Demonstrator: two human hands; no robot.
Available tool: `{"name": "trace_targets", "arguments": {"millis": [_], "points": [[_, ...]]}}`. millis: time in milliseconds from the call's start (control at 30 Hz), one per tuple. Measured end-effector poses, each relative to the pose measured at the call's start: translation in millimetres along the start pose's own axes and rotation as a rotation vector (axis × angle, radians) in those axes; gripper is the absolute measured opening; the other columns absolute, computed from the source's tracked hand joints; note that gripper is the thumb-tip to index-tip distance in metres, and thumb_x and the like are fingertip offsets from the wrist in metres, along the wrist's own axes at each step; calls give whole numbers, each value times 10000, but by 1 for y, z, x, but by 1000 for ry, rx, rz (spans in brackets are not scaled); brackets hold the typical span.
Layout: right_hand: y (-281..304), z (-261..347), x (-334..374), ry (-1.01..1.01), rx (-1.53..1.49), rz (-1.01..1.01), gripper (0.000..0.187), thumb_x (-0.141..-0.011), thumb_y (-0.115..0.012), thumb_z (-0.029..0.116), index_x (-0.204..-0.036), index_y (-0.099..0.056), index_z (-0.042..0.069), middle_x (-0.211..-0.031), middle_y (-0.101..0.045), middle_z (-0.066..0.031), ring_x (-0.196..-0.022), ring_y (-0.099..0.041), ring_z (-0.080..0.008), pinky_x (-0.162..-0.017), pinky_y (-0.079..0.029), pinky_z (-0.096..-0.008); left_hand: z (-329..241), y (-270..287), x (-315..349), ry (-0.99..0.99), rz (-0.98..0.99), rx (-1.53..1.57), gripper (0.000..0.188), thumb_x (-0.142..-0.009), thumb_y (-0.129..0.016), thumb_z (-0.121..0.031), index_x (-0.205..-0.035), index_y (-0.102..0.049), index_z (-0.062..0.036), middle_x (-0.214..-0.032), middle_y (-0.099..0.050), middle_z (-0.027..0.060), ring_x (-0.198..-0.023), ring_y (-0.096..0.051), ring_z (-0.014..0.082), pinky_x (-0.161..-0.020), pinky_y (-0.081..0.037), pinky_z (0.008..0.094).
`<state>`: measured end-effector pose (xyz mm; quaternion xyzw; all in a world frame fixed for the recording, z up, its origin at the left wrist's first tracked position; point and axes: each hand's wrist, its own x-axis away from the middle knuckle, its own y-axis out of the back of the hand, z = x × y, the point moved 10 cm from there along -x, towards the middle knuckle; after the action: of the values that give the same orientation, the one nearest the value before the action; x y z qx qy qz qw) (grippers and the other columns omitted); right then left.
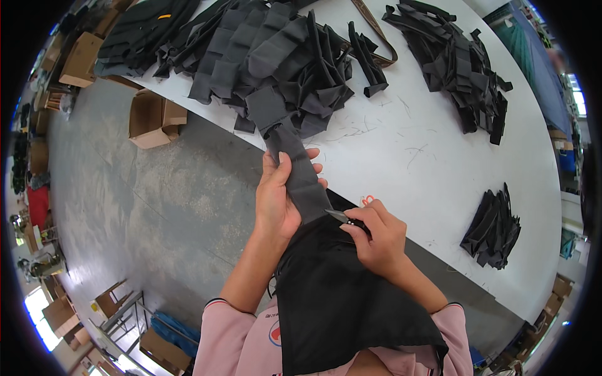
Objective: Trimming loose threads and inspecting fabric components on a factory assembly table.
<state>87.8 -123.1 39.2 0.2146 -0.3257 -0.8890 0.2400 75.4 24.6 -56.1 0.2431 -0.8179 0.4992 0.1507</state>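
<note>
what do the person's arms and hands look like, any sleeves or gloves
Both hands are bare: no gloves, rings or watch can be seen on the left hand or the right hand. The forearms are uncovered too. Pink sleeves are pushed up toward the elbows, each ending in a dark-edged cuff. The pink top carries a small round red and blue emblem on the chest.

You get bright, even overhead light with soft shadows; the white table (439,156) glares slightly, and fisheye edges bend and darken.
</note>
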Motion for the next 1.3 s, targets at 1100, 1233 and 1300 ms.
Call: {"name": "trace_targets", "arguments": {"millis": [1100,1233,1300], "points": [[-21,25,-16,159,30,144,210,-686,-718,127,-859,-610,78,-724,-507,-22,-541,-519,-198,-464,-399,-301,2,8,-3,52,-23,125,248,-989,-377,-279,-1148,-375,-89,-1120,-530,153,-913,-563,249,-781,-509,425],[-20,28,-16,202,38,142,198,-690,-717,129,-853,-613,88,-727,-509,-17,-547,-521,-198,-466,-403,-306,1,6,-1,59,-4,138,247,-988,-379,-277,-1146,-374,-88,-1123,-522,156,-927,-559,254,-788,-507,427],[-24,20,-17,130,-17,192,184,-695,-714,130,-847,-617,95,-733,-515,-14,-559,-528,-199,-479,-411,-302,3,5,0,81,-8,154,248,-987,-382,-277,-1146,-372,-88,-1126,-516,159,-937,-555,259,-795,-504,432]]}}
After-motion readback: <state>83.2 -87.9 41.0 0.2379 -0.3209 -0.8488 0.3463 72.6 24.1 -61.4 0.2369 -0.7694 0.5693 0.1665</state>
